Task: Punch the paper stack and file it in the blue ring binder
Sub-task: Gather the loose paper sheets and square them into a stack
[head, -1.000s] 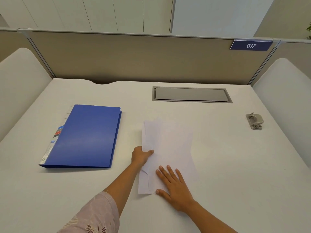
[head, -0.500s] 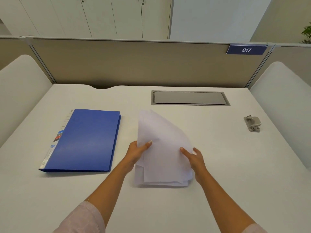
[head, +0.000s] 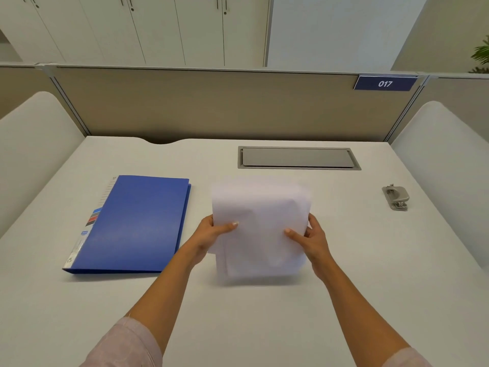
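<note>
Squaring the paper stack [head: 260, 229] upright on the table [head: 264, 327], left hand [head: 211, 234] and right hand [head: 311, 238] gripped its sides; next, judged, carrying it to the hole punch [head: 396, 197], well apart.

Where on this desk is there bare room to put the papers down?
Bare desk lies between papers and punch, and along the near edge. A narrow strip separates binder from papers. Both hands, left and right, crowd the middle.
</note>
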